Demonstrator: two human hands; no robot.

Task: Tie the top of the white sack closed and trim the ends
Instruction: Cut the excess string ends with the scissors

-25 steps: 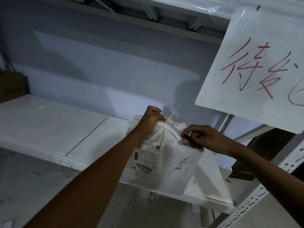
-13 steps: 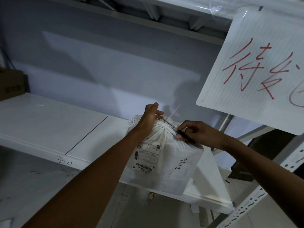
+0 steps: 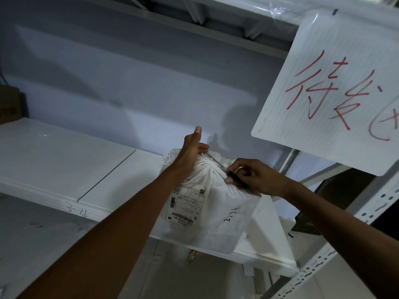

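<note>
The white sack [image 3: 218, 214] stands on a white shelf [image 3: 64, 160], with a shipping label [image 3: 186, 206] and black handwriting on its front. Its top is bunched into a gathered neck [image 3: 207, 167]. My left hand [image 3: 190, 152] rests on the left side of that neck, thumb raised and fingers spread loosely over the frayed top. My right hand [image 3: 252, 175] sits at the right of the neck, closed on a black-handled tool, seemingly scissors [image 3: 235, 178], whose thin metal blades reach along the neck toward my left hand. The tie itself is too thin to make out.
A large white sign [image 3: 336, 83] with red handwriting hangs at the upper right, close above my right hand. A slotted metal rack upright [image 3: 323, 260] runs down the right. A brown carton [image 3: 10, 104] sits at the far left of the shelf. Another shelf lies overhead.
My left hand has loosened from a fist on the neck to a spread hand with the thumb up. The white tail that stuck up above the sack is gone. My right hand barely moved.
</note>
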